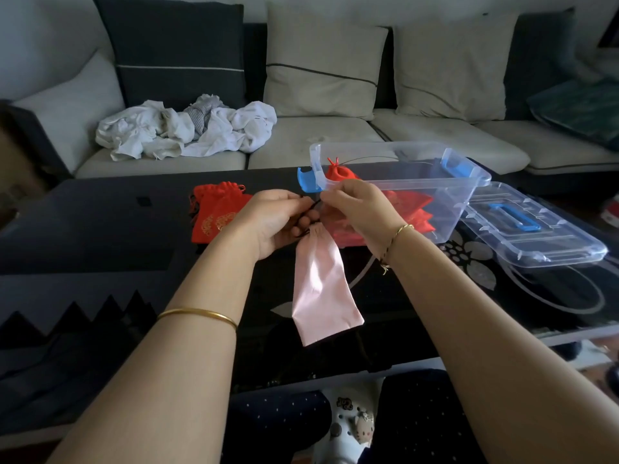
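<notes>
Both bare forearms reach forward over the dark glass table (100,229) and meet in the middle, each with a bangle at the wrist. The left hand (274,222) is turned palm inward, its fingers curled in and pinching a black cord (313,207). The right hand (360,209) shows its back to the camera and comes in from the other side, its fingertips closed on the same cord just above the left hand's grip. A pink pouch (323,286) hangs from that cord between the two wrists, raised above the table and just in front of a clear plastic box (435,182). Its long axis runs from the hands back toward the person, with the mouth up at the fingers and the closed end lowest, leaning a little to the right. The pouch is a flat, narrow sleeve of pale pink cloth, plain and smooth, and its neck is drawn into tight gathers where the thin cord passes through.
</notes>
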A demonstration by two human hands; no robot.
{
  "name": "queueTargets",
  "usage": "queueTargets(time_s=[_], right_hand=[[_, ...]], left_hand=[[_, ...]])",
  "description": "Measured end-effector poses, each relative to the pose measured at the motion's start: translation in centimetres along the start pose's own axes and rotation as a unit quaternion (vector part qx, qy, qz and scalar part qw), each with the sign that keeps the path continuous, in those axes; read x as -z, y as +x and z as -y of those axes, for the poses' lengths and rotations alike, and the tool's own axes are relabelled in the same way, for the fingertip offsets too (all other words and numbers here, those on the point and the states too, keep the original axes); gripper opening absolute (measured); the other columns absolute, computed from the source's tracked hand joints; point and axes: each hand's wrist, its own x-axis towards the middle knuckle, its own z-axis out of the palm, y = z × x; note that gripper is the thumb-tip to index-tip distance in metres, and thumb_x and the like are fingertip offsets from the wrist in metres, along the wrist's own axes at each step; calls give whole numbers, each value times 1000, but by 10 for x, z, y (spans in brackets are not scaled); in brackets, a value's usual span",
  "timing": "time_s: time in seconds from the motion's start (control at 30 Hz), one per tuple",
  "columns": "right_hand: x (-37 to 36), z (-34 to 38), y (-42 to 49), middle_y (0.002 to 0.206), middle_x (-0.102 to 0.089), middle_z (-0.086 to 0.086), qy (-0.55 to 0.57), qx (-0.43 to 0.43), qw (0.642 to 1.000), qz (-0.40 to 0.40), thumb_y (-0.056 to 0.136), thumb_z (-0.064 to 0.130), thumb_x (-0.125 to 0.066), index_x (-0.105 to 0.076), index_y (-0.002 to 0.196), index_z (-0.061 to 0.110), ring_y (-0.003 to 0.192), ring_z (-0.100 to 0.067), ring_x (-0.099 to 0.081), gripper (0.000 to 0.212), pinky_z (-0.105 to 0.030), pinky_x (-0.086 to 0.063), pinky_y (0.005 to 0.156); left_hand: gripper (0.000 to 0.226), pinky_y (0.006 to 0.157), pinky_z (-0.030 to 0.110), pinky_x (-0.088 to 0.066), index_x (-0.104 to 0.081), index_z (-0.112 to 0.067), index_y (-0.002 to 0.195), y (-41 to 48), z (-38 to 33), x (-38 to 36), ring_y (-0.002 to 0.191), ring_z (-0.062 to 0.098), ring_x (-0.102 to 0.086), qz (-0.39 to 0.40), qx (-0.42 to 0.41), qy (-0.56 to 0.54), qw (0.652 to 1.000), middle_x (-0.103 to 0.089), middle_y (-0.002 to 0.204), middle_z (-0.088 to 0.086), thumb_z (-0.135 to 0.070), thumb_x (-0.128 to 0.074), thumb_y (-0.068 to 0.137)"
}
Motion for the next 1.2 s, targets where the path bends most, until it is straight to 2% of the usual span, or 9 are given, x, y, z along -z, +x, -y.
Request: queueTargets(time_s=[0.17,0.37,0.47,0.63,0.73,0.77,0.93,1.0,1.2], right_hand=[[1,-6,0,71,-56,-7,-11,14,996,88,82,9,-64,-56,68,13,72,-21,-51,16,-35,-45,74],[-1,-9,-1,86,-64,-5,3,-9,994,111,79,-4,-67,-54,106,3,82,-17,-61,30,-36,-52,87],[-2,-6,-2,85,-65,-7,-31,19,991,127,77,-5,-68,-59,90,12,81,-15,-61,23,-32,-52,86],[-3,-11,1,84,-67,-7,-12,-2,995,95,75,7,-74,-61,102,5,75,-14,-61,30,-31,-51,77],[-4,-6,-2,64,-58,-3,113,-41,988,96,90,8,-57,-57,86,7,50,-6,-52,4,-18,-42,53],[-5,-5,-1,61,-52,-2,136,-50,986,81,92,5,-51,-56,82,8,45,-4,-47,12,-16,-37,47],[-12,-18,6,80,-57,-16,82,-64,993,48,88,-3,-52,-65,82,7,73,-25,-52,17,-38,-48,71],[-11,-18,5,80,-61,-17,132,-85,986,53,90,-1,-52,-65,85,3,74,-25,-58,15,-38,-51,77],[-5,-19,5,55,-61,-1,235,-110,962,90,94,5,-49,-63,78,7,49,-10,-54,21,-20,-43,51]], left_hand=[[11,41,15,-43,-60,-10,79,1,-1,3,39,3,-51,-10,6,-22,1000,-60,60,2,-3,-60,88],[21,43,16,-45,-58,-10,75,-1,-2,3,46,8,-50,-7,-20,16,1000,-62,68,6,7,-56,86],[24,46,19,-49,-57,-12,74,-1,0,2,46,9,-53,-31,-75,94,992,-61,68,6,10,-55,85],[25,52,26,-50,-62,-14,82,4,4,-2,53,10,-56,-83,-206,243,944,-61,73,2,10,-55,80],[27,61,22,-49,-67,-14,86,7,7,-4,62,7,-55,-118,-261,308,907,-60,71,-7,8,-56,76],[27,61,16,-45,-67,-15,87,6,8,-6,64,4,-54,-131,-273,328,895,-59,71,-11,7,-56,75],[21,72,27,-49,-67,-8,90,5,16,-12,75,13,-57,-166,-324,363,858,-60,79,-4,6,-57,78],[17,75,29,-50,-67,-7,87,6,16,-12,77,13,-57,-164,-342,357,854,-60,82,-1,5,-59,78],[13,73,17,-44,-65,-8,84,9,15,-12,77,12,-56,-161,-358,353,849,-51,91,-2,3,-62,79]])
